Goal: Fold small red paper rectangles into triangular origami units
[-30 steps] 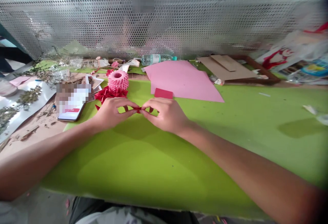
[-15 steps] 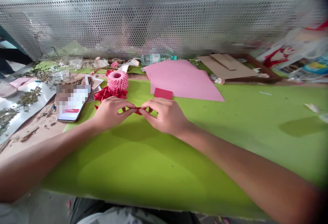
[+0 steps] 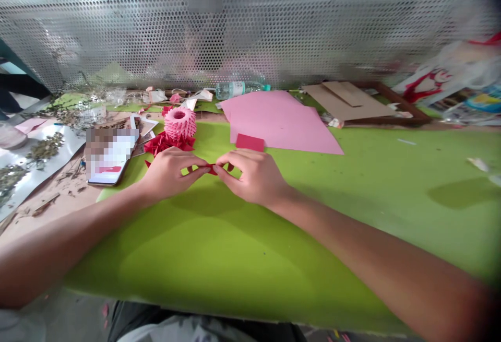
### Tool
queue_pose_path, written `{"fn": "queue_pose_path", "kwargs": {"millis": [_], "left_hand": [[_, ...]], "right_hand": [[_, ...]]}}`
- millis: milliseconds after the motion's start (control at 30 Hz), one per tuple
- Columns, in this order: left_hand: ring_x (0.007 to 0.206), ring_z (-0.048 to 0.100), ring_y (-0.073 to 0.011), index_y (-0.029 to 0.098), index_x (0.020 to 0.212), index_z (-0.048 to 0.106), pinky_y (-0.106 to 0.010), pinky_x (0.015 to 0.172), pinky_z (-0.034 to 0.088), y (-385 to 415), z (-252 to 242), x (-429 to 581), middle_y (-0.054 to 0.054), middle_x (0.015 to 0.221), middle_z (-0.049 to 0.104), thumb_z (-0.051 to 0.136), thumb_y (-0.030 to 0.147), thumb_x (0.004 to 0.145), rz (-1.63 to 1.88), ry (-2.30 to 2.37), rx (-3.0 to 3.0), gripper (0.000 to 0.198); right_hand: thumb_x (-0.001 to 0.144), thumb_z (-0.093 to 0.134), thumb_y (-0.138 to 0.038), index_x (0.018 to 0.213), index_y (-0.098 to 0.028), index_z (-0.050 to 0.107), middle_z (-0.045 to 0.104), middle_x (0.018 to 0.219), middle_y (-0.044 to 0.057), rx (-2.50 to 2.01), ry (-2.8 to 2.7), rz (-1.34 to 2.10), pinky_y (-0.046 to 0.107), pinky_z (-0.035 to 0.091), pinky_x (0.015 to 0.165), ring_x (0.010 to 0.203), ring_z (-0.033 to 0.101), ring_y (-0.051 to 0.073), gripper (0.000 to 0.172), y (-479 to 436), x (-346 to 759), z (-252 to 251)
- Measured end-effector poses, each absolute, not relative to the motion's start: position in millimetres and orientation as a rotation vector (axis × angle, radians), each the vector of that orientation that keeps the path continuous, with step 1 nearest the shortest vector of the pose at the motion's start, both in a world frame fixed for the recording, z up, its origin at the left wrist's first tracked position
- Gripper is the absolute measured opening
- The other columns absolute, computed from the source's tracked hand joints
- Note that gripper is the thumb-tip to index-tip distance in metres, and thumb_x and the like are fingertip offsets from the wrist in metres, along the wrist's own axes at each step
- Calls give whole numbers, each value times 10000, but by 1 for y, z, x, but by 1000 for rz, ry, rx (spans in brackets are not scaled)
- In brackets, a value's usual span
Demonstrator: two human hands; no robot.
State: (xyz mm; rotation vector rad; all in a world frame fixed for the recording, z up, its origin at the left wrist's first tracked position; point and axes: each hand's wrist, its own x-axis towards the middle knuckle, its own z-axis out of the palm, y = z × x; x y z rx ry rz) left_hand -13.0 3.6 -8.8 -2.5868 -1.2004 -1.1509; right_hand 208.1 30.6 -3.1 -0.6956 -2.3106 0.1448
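Both hands meet over the green sheet on the desk, fingertips pinched together on a small red paper piece. The left hand grips its left end, the right hand its right end, so the piece sits between them, just above the desk. Just beyond the right hand lies a red paper rectangle on the edge of a pink sheet. Beyond the left hand, red folded pieces lie heaped around a pink paper cylinder. To the left of that hand rests a phone.
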Motion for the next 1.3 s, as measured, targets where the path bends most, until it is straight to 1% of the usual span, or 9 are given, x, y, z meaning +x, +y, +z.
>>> {"fn": "queue_pose_path", "kwargs": {"millis": [167,300,400,500,667,867,1000,1167,1300], "left_hand": [[692,713,-164,172,833,779,-259,707,530,2,-5,-12,-37,792,781,654,255,900,-1206,-1267,-2608,164],[689,707,-145,172,813,777,-212,615,513,2,0,-11,-32,792,776,656,231,887,-1289,-1393,-2689,154],[689,701,-141,174,817,778,-218,636,520,2,2,-11,-30,788,772,661,222,881,-1320,-1426,-2711,142],[705,703,-146,170,831,775,-229,657,536,2,2,-11,-41,801,771,654,228,891,-1392,-1394,-2720,147],[736,720,-167,164,842,774,-250,674,554,0,2,-11,-64,824,777,664,245,894,-1518,-1315,-2628,145],[723,712,-165,166,846,776,-243,632,539,-2,4,-12,-63,822,776,672,281,896,-1556,-1388,-2629,163],[703,696,-161,166,836,775,-246,612,518,-1,4,-11,-57,807,770,680,317,890,-1586,-1532,-2647,187],[642,662,-150,157,800,767,-247,579,494,-1,2,-8,-58,777,760,690,330,872,-1650,-1597,-2638,203],[641,656,-146,154,802,766,-240,573,483,-1,1,-9,-55,765,754,688,335,872,-1654,-1619,-2629,210]], "right_hand": [[932,602,-263,876,-143,715,762,804,55,-667,-2310,168,278,482,607,701,693,168,175,31,208,-4],[925,624,-264,893,-140,714,759,818,58,-624,-2323,257,282,500,619,705,686,166,156,39,211,-5],[925,638,-278,894,-147,711,751,820,59,-541,-2315,403,271,510,627,725,683,159,153,45,212,-6],[932,636,-318,896,-167,708,744,821,49,-567,-2236,596,242,494,580,718,679,145,171,45,211,-5],[914,653,-409,1036,-181,703,758,952,58,-728,-2075,832,228,492,566,773,698,153,264,39,206,-1],[943,613,-368,895,-179,733,755,842,43,-715,-2077,771,237,461,548,695,661,142,229,33,204,1],[941,610,-329,866,-161,721,745,800,43,-750,-2061,708,235,433,515,620,622,125,215,32,203,2],[933,607,-373,863,-166,717,749,813,47,-785,-2066,757,239,444,539,669,643,142,244,35,203,0],[911,632,-390,847,-163,704,733,793,48,-793,-2047,750,238,452,547,671,634,143,246,38,205,-2]]}}
